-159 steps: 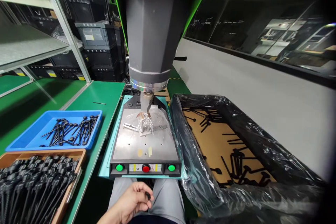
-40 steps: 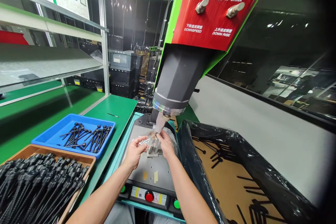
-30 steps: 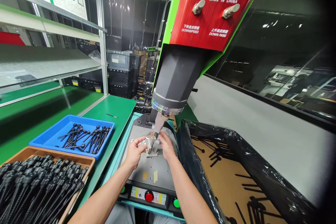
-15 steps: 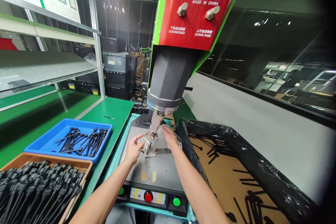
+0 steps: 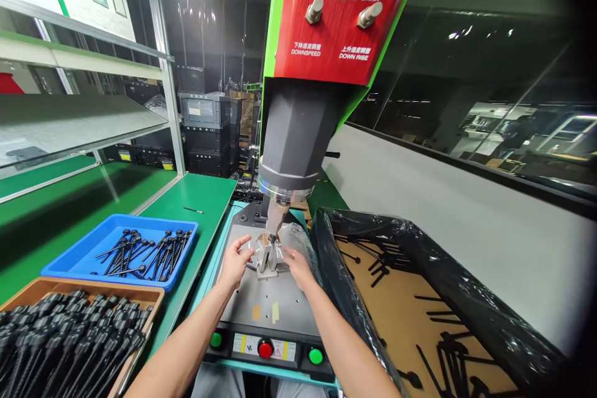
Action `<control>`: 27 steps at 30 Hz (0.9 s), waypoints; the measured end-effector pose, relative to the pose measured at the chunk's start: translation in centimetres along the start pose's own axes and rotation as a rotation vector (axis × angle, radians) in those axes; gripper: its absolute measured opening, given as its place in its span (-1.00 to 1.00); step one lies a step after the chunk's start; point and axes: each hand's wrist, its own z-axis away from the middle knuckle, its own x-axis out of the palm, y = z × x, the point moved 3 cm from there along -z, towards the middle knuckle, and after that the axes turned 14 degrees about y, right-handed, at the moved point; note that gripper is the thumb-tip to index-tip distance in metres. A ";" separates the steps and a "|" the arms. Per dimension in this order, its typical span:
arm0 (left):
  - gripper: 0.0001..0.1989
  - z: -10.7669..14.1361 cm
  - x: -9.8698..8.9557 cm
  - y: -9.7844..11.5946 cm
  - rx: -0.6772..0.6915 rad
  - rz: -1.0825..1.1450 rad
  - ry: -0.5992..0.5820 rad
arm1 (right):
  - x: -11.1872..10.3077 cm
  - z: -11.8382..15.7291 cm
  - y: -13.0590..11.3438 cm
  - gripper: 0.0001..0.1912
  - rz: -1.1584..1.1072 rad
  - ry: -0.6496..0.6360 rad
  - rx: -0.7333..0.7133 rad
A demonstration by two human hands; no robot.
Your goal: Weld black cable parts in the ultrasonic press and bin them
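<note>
A metal fixture (image 5: 267, 264) stands on the machine's grey base plate (image 5: 261, 298), with a small black part (image 5: 272, 239) at its top. Directly above is the welding machine's metal horn (image 5: 277, 214), its tip close to that part. My left hand (image 5: 236, 261) is at the fixture's left side, thumb and forefinger apart, with nothing visible between them. On the other side, my right hand (image 5: 298, 266) points its fingers at the fixture; they look stretched out, and their tips are close to it. Clear plastic (image 5: 298, 237) lies behind my right hand.
At left, a blue tray (image 5: 60, 264) and a brown tray (image 5: 156, 298) hold black rod-like parts with thick heads. A black-lined box (image 5: 420, 249) at right holds more. Along the machine's front sit a red button (image 5: 265, 348) and green buttons (image 5: 316, 356).
My right hand has come down and nearer to me, from beside the horn to the fixture's right side. My left hand stays beside the fixture. The view has shifted slightly.
</note>
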 end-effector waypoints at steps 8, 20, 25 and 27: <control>-0.49 -1.9 0.5 -0.5 0.019 -0.053 -0.025 | -1.3 -1.0 -0.8 -0.28 -0.160 0.035 0.019; -0.50 -2.3 0.2 -1.2 0.009 -0.071 -0.051 | -1.0 -0.4 -0.9 -0.61 -0.166 -0.003 0.164; -0.54 -1.8 0.3 -0.5 0.001 -0.060 -0.047 | -0.5 3.0 -0.2 -0.74 -0.099 -0.211 0.277; -0.55 -1.6 0.3 -0.3 -0.009 -0.040 -0.045 | -0.4 4.4 0.1 -0.73 -0.064 -0.292 0.306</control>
